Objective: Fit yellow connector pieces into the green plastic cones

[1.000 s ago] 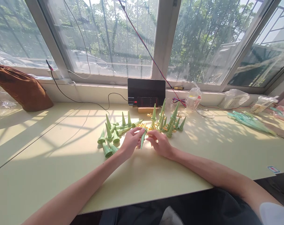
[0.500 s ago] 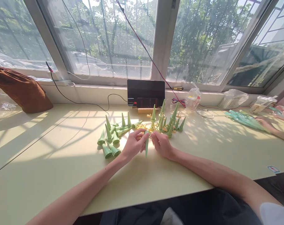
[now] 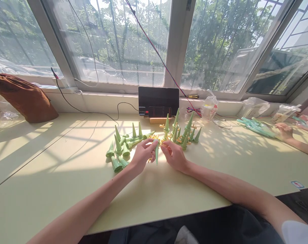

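My left hand (image 3: 144, 154) is closed on a green plastic cone (image 3: 156, 155), whose narrow tip points down toward me. Close beside it, my right hand (image 3: 175, 156) has its fingers curled in at a pile of small yellow pieces (image 3: 159, 142); what its fingertips hold, if anything, is too small to make out. Several loose green cones (image 3: 117, 146) stand and lie to the left of my hands. Behind my right hand stands a cluster of green cones (image 3: 188, 127), some with yellow pieces attached near their bases.
A black tablet (image 3: 158, 96) leans at the window, with a phone (image 3: 160, 111) in front. The brown bag (image 3: 24, 98) stands far left. At right, another person's hand (image 3: 284, 130) is beside teal plastic strips (image 3: 257, 127). A plastic bag (image 3: 210, 105) sits near the sill.
My left hand has shifted slightly left and away from me with the cone. The right hand's fingers have reached a little forward. The other person's hand has moved back from the strips.
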A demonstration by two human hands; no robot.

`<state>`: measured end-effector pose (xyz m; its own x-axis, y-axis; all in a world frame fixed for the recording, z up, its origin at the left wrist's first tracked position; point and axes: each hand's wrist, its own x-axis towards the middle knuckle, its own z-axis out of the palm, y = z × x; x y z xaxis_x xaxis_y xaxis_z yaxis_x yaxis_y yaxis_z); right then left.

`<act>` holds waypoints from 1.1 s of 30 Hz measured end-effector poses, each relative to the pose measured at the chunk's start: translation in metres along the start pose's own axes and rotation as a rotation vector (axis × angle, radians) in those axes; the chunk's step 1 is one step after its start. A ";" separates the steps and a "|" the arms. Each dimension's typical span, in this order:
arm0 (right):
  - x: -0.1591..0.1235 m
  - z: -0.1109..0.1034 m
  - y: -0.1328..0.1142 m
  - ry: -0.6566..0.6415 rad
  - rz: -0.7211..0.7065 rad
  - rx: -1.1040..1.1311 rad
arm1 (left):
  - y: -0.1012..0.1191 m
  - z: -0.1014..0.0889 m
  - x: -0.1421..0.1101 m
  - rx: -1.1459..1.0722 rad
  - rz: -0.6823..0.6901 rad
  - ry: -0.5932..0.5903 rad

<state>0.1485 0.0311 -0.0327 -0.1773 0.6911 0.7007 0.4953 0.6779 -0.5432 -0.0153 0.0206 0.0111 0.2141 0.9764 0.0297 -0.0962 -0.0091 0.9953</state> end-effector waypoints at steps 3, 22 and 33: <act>0.000 0.001 0.002 0.002 0.001 -0.003 | -0.003 -0.001 0.002 -0.038 -0.029 0.009; -0.001 -0.001 0.003 -0.019 -0.033 -0.023 | 0.000 0.002 -0.003 0.234 0.212 0.047; 0.000 0.000 0.002 -0.031 -0.028 -0.067 | 0.000 -0.001 -0.001 0.129 0.111 0.040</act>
<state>0.1490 0.0329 -0.0338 -0.2173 0.6802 0.7001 0.5454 0.6794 -0.4908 -0.0161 0.0201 0.0106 0.1699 0.9757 0.1386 0.0089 -0.1422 0.9898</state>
